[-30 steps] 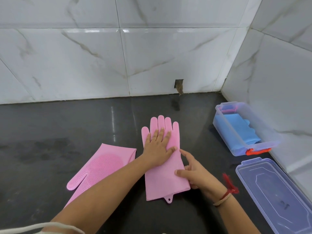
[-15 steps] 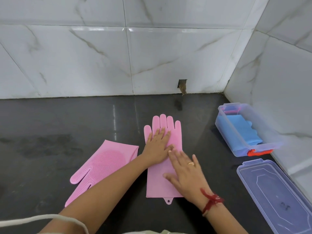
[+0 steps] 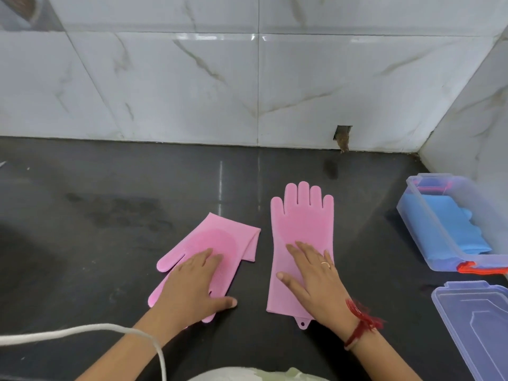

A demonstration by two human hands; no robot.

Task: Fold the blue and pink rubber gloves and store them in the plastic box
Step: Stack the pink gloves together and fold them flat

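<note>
Two pink gloves lie flat on the dark counter (image 3: 110,193), one under each hand. The left hand (image 3: 192,287) rests with straight fingers on the slanted pink glove (image 3: 220,237), whose cuff end points away to that hand's right and looks partly turned over on itself; the flat palm seems meant to pin it so it does not slide. The right hand (image 3: 313,273), fingers spread and relaxed, presses on the upright pink glove (image 3: 302,215), whose fingers point away from the person, likely smoothing it ahead of a fold. Neither hand grips anything.

Well to the right of the right hand stands the plastic box (image 3: 428,215), open, with the blue gloves (image 3: 450,229) already folded inside. Its lid (image 3: 478,325) lies nearer the person, just right of the right wrist, probably left off until the pink pair joins them.
</note>
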